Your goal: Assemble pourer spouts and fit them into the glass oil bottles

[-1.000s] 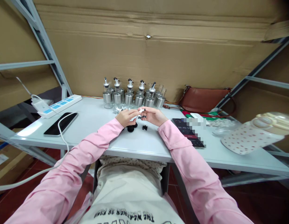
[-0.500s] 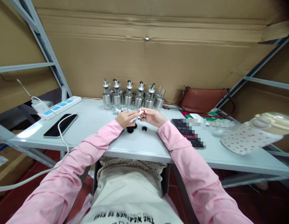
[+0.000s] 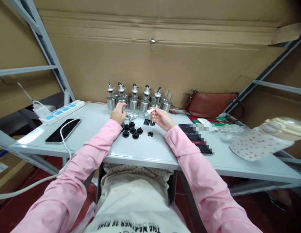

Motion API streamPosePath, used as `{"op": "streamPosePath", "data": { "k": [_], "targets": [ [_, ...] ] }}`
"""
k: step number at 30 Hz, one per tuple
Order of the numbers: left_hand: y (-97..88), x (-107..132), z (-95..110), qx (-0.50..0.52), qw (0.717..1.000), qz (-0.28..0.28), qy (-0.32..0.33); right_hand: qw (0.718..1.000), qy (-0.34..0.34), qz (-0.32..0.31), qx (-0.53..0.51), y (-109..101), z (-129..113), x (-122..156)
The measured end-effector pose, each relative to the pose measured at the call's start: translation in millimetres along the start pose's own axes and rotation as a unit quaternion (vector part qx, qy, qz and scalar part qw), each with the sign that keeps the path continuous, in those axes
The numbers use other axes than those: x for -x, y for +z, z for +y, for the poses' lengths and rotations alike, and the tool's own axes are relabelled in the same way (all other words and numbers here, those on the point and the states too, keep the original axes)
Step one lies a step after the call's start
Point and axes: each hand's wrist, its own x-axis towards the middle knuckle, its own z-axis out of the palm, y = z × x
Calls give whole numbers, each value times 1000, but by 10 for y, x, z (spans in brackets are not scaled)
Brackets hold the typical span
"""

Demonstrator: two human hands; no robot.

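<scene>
My right hand (image 3: 162,118) is closed on a small white spout piece (image 3: 150,111), held just above the table. My left hand (image 3: 118,113) has reached forward to the loose white pieces (image 3: 131,114) in front of the bottles, fingers curled down over them; I cannot see if it holds one. Behind stands a row of several glass and steel dispenser bottles (image 3: 138,100), some with spouts on. Several black round stoppers (image 3: 132,130) lie between my wrists, with small black tubes (image 3: 148,122) to their right.
A white table (image 3: 150,149) carries a phone on a white cable (image 3: 63,129) and a power strip (image 3: 61,110) at left. At right lie a second phone (image 3: 195,138), a brown bag (image 3: 212,104) and a dotted pouch (image 3: 257,143). Cardboard (image 3: 150,61) lines the back.
My hands were together on the white piece; now they have parted. The left hand moved forward and left to the loose pieces, uncovering the black stoppers. The right hand keeps the piece.
</scene>
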Motion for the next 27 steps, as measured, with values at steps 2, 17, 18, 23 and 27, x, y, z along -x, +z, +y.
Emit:
{"op": "streamPosePath", "data": {
  "k": [2, 17, 18, 23, 27],
  "targets": [
    [10, -18, -71, -30, 998, -53, -4, 1000, -10, 17, -7, -16, -13, -8],
    [98, 62, 24, -72, 952, -285, 86, 996, 2, 84, 9, -75, -4, -43],
    [102, 60, 20, -70, 952, -285, 87, 996, 4, 85, 9, -78, -1, -44],
    [109, 53, 13, -57, 955, -278, 89, 996, 8, 88, 8, -72, 4, -38],
    [98, 50, 33, -27, 966, -235, 107, 996, 9, 86, 7, -72, 8, -40]
  ]
}}
